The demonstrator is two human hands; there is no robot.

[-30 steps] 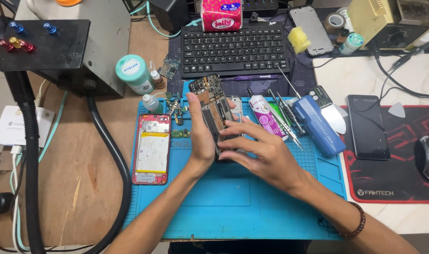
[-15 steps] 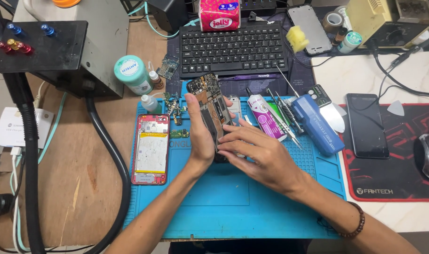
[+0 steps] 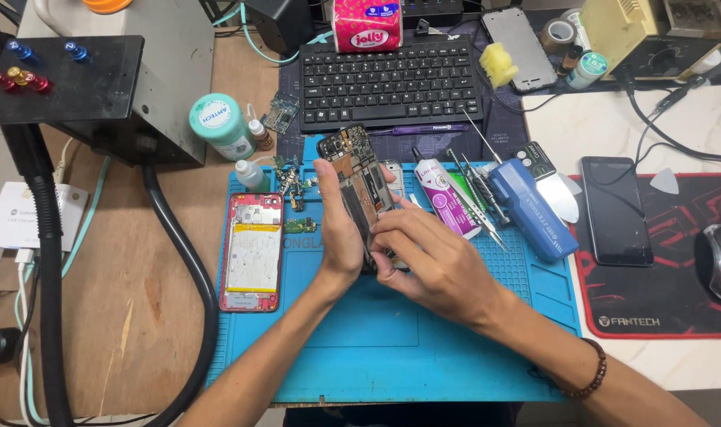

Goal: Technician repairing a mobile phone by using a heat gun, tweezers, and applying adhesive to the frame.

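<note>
Blue repair mat on a cluttered wooden bench: left hand grips an opened phone upright above it, right hand pinching its lower edge. Red phone shell alongside holds a yellowish battery.

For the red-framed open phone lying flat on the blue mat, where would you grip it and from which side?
Probably by its two long red side rails, coming straight down from above. The red-framed open phone lies flat, insides up, on the blue silicone work mat, left of the left hand. Pinching the rails would likely spare the exposed yellowish panel in its middle.
</note>
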